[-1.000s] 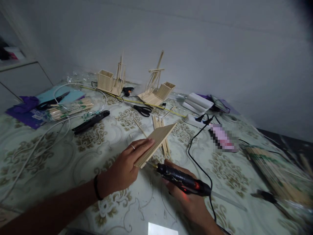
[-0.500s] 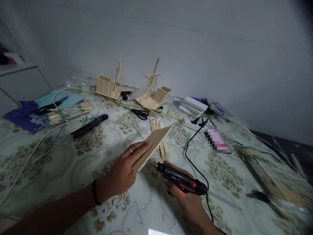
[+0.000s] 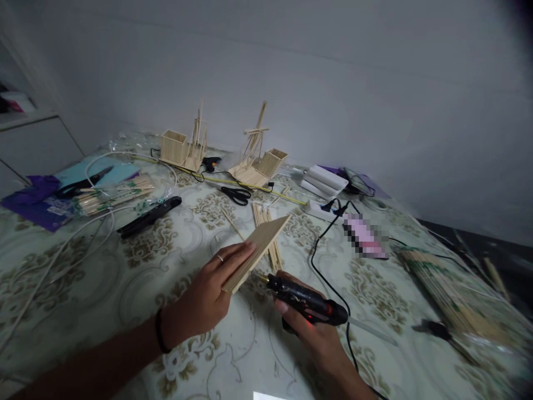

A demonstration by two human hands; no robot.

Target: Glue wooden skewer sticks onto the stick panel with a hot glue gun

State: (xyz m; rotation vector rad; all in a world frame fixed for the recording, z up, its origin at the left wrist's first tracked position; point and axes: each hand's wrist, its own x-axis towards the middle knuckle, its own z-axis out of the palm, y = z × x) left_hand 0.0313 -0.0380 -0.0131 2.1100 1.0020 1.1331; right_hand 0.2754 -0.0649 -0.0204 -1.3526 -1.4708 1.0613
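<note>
My left hand (image 3: 204,297) grips a flat panel of joined wooden sticks (image 3: 260,244) by its near end, tilted above the table. My right hand (image 3: 310,328) is wrapped round a black hot glue gun (image 3: 306,300) with a small red light; its nozzle points at the panel's lower edge. Whether the tip touches the panel, I cannot tell. A clear glue stick (image 3: 373,330) sticks out of the gun's back. Under and behind the panel lie several loose wooden sticks (image 3: 272,250).
Black scissors (image 3: 236,195) and two stick-built models (image 3: 174,146) stand farther back by the wall. To the right are a power strip (image 3: 320,210), a pink blurred item (image 3: 364,236) and bundled sticks (image 3: 453,294). The gun's black cable (image 3: 314,261) crosses the table.
The glue gun's nozzle has come slightly nearer the panel's edge. Both hands keep their holds. The whole view has shifted a little.
</note>
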